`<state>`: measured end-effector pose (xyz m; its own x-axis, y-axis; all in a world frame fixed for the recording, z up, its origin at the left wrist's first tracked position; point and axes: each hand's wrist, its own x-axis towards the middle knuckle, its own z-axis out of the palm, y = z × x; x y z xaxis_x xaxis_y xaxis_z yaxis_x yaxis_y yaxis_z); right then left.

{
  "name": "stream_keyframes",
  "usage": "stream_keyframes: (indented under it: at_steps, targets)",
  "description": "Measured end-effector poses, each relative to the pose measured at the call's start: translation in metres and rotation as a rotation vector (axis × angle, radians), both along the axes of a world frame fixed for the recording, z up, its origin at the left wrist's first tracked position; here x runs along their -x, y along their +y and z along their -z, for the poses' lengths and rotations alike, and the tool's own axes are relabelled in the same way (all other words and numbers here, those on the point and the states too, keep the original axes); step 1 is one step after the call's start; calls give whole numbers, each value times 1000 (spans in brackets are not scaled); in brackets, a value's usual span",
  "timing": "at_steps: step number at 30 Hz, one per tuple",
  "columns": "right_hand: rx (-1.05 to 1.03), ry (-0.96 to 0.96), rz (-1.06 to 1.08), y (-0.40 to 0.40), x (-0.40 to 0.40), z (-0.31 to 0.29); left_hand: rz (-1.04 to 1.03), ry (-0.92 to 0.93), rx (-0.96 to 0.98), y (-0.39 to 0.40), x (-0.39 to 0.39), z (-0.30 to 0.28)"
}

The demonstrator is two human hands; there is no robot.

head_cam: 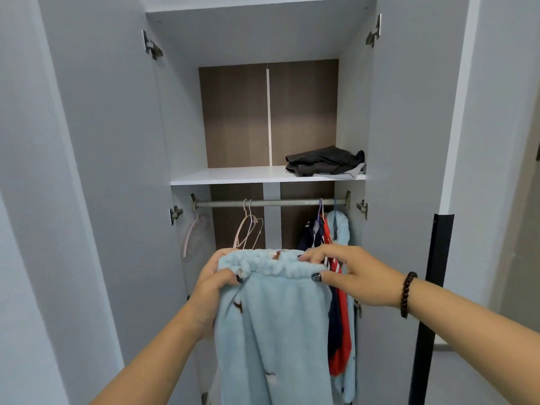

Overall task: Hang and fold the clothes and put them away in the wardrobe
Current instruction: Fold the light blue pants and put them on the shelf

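Both hands hold up a pair of pale blue fleece trousers with small brown motifs [271, 317] by the gathered waistband, in front of the open grey wardrobe [117, 141]: the left hand [213, 287] grips one end in curled fingers and the right hand [347, 273] pinches the other, seemingly to let the legs hang straight. They hang just below the metal clothes rail [271, 203], near the empty pale pink and white hangers [248, 229], so hanging looks likely. A matching pale blue fleece top [340, 229] and a navy and red garment [336, 317] hang at the rail's right end, and dark folded clothes [324, 160] lie on the white shelf [233, 175] above.

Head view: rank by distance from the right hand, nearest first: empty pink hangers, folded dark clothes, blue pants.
From the right hand:
1. Blue pants, pinched at the waistband.
2. Empty pink hangers, on the rail, up-left.
3. Folded dark clothes, on the shelf above.
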<state>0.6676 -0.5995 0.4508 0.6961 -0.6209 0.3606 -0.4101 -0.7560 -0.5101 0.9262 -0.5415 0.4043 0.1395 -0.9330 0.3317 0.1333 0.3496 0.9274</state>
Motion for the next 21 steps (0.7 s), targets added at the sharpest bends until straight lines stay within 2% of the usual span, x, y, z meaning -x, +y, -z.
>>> stream_keyframes:
  at_steps: [6,11,16,18,21]
  targets:
    - [-122,-80,-86,8,0,-17,-96,-120,10,4,-2,-6]
    - [-206,-10,-98,5,-5,-18,-175,-166,-22,7,1,-10]
    - [86,341,10,4,-16,-9,-174,-239,-9,18,6,-16]
    - [187,370,53,-2,-17,-10,-192,-265,3,26,8,-16]
    - [280,308,126,-9,-20,-13,-202,-335,10,41,6,-14]
